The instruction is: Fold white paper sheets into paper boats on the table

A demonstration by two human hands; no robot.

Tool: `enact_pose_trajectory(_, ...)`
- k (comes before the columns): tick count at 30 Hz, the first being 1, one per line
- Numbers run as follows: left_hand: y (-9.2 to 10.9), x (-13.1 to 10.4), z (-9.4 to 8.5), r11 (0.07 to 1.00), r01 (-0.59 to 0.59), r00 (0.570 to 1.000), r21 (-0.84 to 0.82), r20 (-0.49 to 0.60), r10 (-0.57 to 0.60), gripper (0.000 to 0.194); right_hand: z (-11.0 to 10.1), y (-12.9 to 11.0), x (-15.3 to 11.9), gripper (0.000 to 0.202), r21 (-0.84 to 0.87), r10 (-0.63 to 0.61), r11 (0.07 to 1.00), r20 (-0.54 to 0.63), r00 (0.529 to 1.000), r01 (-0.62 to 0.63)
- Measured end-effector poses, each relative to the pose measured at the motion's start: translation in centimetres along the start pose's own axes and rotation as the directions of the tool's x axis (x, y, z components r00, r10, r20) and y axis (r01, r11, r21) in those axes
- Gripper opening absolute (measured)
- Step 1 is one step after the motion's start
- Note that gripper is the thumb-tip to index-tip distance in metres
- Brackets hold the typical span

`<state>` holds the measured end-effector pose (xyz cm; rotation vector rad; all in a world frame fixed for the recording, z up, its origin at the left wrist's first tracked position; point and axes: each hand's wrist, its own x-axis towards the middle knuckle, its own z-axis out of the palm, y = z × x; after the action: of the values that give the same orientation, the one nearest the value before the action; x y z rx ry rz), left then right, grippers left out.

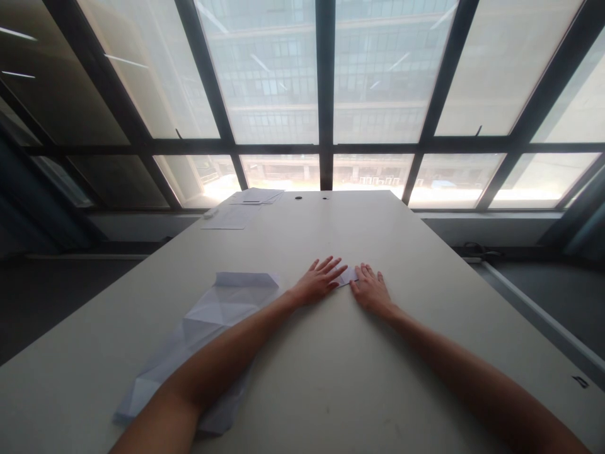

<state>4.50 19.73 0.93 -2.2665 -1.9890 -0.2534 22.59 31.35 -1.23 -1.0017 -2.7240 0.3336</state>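
A small piece of folded white paper lies on the white table, partly covered by both hands. My left hand rests over its left side with the fingers spread. On its right side my right hand lies flat, fingers stretched out, touching the paper's edge. Under and beside my left forearm is a large creased sheet of paper with fold lines across it. The forearm hides part of that sheet.
The long white table runs toward tall dark-framed windows. Several paper sheets lie at its far left end. Two round holes show near the far edge. A small dark mark is at the right edge.
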Motion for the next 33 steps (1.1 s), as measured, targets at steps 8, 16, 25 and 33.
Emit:
enact_pose_trajectory(8,0.0,-0.1,-0.3,0.992,-0.074,0.996,0.102,-0.033,0.078,0.051,-0.2,-0.1,-0.2,0.061,0.024,0.012,1.0,-0.002,1.0,-0.012)
enact_pose_trajectory(16,1.1,-0.1,-1.8,0.984,0.02,0.996,0.174,-0.085,-0.005,0.04,-0.3,-0.2,-0.4,0.056,0.018,-0.021,1.0,-0.077,0.997,0.023)
enact_pose_trajectory(25,1.1,0.3,-1.9,0.985,0.085,0.996,0.147,-0.017,-0.084,0.031,-1.3,-0.6,-0.7,0.038,0.034,-0.117,0.992,-0.182,0.976,0.125)
enact_pose_trajectory(33,0.5,0.2,-2.0,0.992,0.102,0.995,0.07,0.002,-0.102,0.031,-1.6,-0.5,-0.4,0.038,0.101,-0.066,0.992,-0.146,0.987,0.081)
